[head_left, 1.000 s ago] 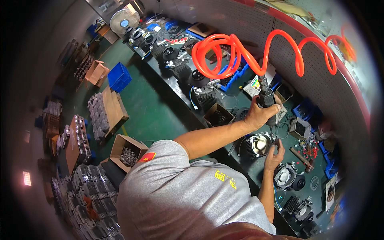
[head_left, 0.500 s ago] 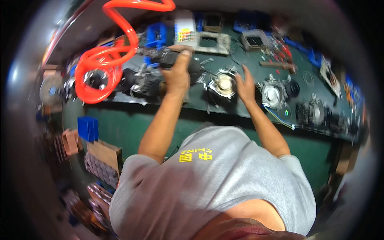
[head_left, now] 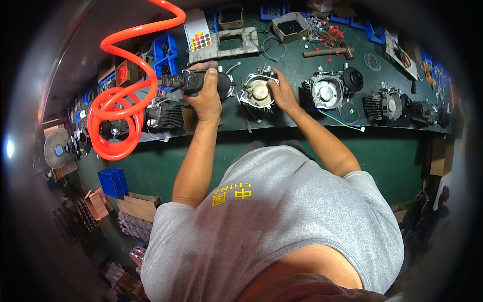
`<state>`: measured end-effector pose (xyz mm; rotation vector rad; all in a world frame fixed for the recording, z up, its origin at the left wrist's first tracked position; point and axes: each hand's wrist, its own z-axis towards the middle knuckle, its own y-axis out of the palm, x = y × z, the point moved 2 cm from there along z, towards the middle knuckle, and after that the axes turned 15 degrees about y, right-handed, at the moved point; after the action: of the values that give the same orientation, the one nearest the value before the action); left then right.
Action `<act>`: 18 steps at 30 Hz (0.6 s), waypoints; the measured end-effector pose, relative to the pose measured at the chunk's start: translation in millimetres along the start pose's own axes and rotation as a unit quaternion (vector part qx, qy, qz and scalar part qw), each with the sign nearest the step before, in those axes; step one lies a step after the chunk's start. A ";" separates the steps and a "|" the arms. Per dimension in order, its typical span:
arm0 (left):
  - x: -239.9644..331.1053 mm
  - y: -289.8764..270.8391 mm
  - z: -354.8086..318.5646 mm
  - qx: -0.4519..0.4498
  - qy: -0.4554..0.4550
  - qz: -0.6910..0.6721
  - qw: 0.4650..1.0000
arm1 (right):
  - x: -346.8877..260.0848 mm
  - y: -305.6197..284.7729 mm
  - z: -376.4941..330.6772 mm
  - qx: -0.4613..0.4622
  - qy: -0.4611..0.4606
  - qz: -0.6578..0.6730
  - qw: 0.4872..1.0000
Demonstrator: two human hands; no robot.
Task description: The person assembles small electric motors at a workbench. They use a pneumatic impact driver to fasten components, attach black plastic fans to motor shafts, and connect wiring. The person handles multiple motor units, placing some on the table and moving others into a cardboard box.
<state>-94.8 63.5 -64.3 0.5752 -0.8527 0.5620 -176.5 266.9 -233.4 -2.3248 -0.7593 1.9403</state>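
Observation:
My left hand (head_left: 205, 98) is closed round a black air tool (head_left: 193, 82), held level above the bench. The tool's narrower end points left, beside the red coiled hose; whether they join there I cannot tell. Just right of the tool lies a round silver metal housing (head_left: 259, 93) with a pale disc-shaped middle and a bracketed rim. My right hand (head_left: 285, 94) grips the right side of that rim, thumb over the edge, other fingers partly hidden. Further right stands another silver housing (head_left: 327, 93) with a black round part (head_left: 353, 79) beside it.
The red coiled hose (head_left: 114, 126) hangs at the left. More finned motor units (head_left: 385, 104) line the bench's front edge. Behind are blue bins (head_left: 165, 48), a box of black parts (head_left: 291, 26), a hammer (head_left: 329, 51) and a pale frame (head_left: 226, 44). A blue box (head_left: 112, 182) sits lower left.
My right hand has gone from beside the housing, fingers apart, to holding its rim. The whole view has shifted, so the bench things appear further left. My left hand still holds the air tool.

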 end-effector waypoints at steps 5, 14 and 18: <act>13.3 19.0 8.9 -0.106 -0.042 0.032 0.993 | 9.5 -0.9 2.2 -0.001 0.003 0.010 1.000; 1.8 40.1 23.0 -0.249 -0.059 0.024 0.967 | 5.0 -3.8 1.5 -0.022 0.014 0.005 1.000; 2.2 44.8 22.7 -0.239 -0.021 -0.014 0.971 | 7.4 -3.4 3.3 -0.021 -0.001 0.012 1.000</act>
<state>-135.1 80.8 -39.7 0.1588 -0.9791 0.3020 -179.9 271.7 -239.8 -2.3668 -0.7825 1.9566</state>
